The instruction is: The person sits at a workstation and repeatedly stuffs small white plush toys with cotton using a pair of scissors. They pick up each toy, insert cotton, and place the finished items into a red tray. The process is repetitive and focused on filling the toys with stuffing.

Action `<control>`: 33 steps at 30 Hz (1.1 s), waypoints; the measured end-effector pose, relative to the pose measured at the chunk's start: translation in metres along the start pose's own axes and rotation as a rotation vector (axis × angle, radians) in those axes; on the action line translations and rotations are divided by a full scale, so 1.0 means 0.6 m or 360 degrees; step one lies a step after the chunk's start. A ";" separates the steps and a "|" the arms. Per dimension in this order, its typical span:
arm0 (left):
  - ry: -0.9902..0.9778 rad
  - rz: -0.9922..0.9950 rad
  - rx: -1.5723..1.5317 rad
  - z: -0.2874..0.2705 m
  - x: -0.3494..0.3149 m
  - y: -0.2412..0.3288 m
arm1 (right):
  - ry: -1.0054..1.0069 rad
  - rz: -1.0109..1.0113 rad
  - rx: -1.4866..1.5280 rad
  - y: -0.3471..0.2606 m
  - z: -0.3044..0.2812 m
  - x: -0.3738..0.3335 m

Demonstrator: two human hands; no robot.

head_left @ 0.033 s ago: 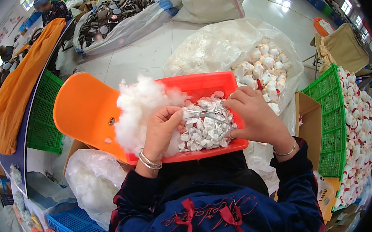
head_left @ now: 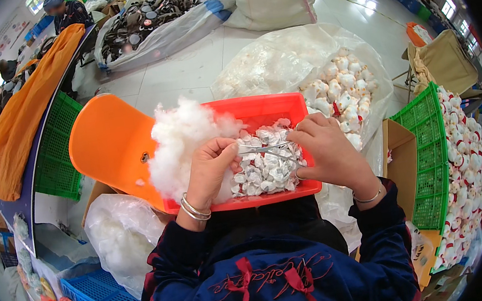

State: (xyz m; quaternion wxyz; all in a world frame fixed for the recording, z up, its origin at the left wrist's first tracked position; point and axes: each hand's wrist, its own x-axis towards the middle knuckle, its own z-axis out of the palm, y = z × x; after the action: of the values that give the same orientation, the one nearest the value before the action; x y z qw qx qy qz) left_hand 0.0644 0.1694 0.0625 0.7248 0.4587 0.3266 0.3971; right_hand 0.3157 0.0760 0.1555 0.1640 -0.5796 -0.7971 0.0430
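A red plastic bin (head_left: 259, 102) sits at my lap, with many small crumpled white fabric pieces (head_left: 267, 174) inside. A big tuft of white stuffing (head_left: 183, 136) covers its left end. Above the pieces, my right hand (head_left: 330, 149) holds a pair of silver forceps (head_left: 263, 148) by their spread handles, finger and thumb at the loops. The tips point left into the pinched fingers of my left hand (head_left: 213, 165). Whether those fingers hold the tips or a small white piece on them is too small to tell.
An orange chair (head_left: 106, 145) stands left of the bin. Beyond the bin lies a clear bag (head_left: 266, 61) of white stuffed shapes. On the right is a green crate (head_left: 425, 153) beside many white-and-red pieces. A blue basket (head_left: 100, 294) and a bag of stuffing (head_left: 122, 232) are near left.
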 end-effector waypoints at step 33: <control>0.0185 0.0217 -0.0790 0.010 0.002 -0.009 | 0.0082 -0.0084 0.0552 0.014 0.040 -0.009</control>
State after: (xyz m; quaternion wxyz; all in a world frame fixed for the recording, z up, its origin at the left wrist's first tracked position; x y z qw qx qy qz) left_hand 0.0712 0.1667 0.0598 0.7666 0.2641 0.2286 0.5388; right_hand 0.3170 0.0765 0.1295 0.2831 -0.5225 -0.7880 0.1606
